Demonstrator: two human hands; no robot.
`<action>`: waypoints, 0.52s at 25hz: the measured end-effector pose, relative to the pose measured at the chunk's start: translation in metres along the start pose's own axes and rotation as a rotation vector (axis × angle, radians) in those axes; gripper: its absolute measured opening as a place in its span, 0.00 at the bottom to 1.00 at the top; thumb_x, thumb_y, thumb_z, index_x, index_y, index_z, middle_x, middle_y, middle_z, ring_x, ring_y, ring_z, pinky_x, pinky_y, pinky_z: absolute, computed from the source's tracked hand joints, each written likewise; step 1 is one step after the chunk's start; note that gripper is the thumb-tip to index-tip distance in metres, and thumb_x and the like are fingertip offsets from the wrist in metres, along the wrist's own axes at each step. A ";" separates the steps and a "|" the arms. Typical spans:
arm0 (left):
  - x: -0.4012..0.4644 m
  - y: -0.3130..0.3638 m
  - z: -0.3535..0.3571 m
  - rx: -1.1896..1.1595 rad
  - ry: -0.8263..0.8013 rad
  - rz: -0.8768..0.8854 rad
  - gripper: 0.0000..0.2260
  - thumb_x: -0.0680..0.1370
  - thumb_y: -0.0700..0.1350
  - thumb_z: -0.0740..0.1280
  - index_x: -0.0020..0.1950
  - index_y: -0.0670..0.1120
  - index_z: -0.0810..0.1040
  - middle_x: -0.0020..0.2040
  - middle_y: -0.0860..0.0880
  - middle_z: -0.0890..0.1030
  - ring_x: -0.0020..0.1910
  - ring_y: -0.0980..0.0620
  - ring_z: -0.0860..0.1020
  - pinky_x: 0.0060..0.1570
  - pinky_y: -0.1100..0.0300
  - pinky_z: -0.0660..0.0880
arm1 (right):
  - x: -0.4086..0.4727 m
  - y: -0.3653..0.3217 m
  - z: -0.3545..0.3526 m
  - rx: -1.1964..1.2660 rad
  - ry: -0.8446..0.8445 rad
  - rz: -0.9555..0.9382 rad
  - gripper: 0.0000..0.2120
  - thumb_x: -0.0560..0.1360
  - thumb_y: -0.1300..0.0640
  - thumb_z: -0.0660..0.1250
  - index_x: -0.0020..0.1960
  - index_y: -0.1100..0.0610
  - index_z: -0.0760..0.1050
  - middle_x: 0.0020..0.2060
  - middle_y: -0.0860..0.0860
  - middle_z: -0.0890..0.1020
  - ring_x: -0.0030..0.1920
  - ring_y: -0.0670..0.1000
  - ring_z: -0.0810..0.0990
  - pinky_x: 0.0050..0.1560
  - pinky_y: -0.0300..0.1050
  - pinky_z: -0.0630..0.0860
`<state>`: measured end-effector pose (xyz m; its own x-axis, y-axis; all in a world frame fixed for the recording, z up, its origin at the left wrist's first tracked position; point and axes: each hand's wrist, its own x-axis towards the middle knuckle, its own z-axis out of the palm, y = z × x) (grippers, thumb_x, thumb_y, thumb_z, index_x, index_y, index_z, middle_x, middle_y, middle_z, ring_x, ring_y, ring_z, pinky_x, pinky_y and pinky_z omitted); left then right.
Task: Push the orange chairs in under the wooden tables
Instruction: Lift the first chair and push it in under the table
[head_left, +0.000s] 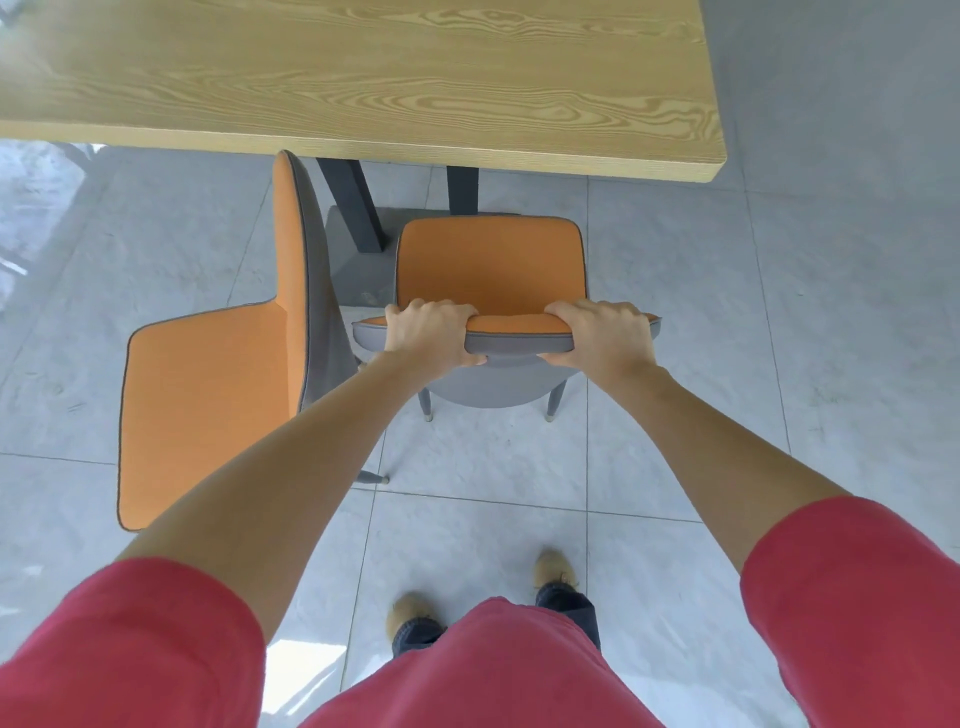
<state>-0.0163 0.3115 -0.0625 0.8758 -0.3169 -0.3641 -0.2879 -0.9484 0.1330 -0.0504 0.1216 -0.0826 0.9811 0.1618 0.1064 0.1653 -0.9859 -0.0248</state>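
An orange chair (491, 265) with a grey back stands in front of me, facing the wooden table (363, 78). Its seat front sits just short of the table's near edge. My left hand (431, 335) grips the left part of the backrest top. My right hand (602, 335) grips the right part. A second orange chair (208, 405) stands to the left, turned sideways with its seat pointing left and its backrest top near the table edge.
Dark table legs (358, 208) stand just beyond the held chair's seat. Grey tiled floor (727, 364) spreads to the right of the chair and table end. My feet in tan shoes (556, 571) are on the tiles behind the chair.
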 end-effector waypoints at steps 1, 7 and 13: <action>0.000 0.000 0.001 -0.004 -0.003 -0.001 0.22 0.74 0.59 0.66 0.66 0.55 0.73 0.59 0.50 0.80 0.59 0.43 0.76 0.61 0.45 0.69 | -0.001 -0.001 -0.001 -0.016 0.000 0.005 0.19 0.54 0.45 0.81 0.40 0.53 0.83 0.24 0.51 0.80 0.22 0.54 0.78 0.28 0.41 0.74; -0.013 -0.009 0.000 -0.001 0.000 -0.017 0.23 0.74 0.59 0.66 0.67 0.56 0.71 0.59 0.50 0.80 0.60 0.45 0.76 0.61 0.48 0.69 | -0.008 -0.017 -0.013 0.028 -0.193 0.056 0.21 0.72 0.43 0.67 0.61 0.52 0.74 0.48 0.53 0.82 0.48 0.56 0.80 0.49 0.47 0.74; -0.026 -0.010 -0.001 -0.031 0.002 -0.084 0.26 0.73 0.57 0.68 0.69 0.53 0.69 0.62 0.49 0.77 0.64 0.44 0.73 0.66 0.47 0.63 | -0.009 -0.022 -0.010 -0.002 -0.179 0.000 0.21 0.73 0.42 0.66 0.60 0.53 0.74 0.47 0.53 0.82 0.45 0.55 0.80 0.46 0.46 0.74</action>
<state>-0.0357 0.3294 -0.0540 0.8973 -0.2359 -0.3730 -0.2009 -0.9709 0.1307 -0.0635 0.1415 -0.0731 0.9834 0.1667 -0.0721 0.1655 -0.9859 -0.0228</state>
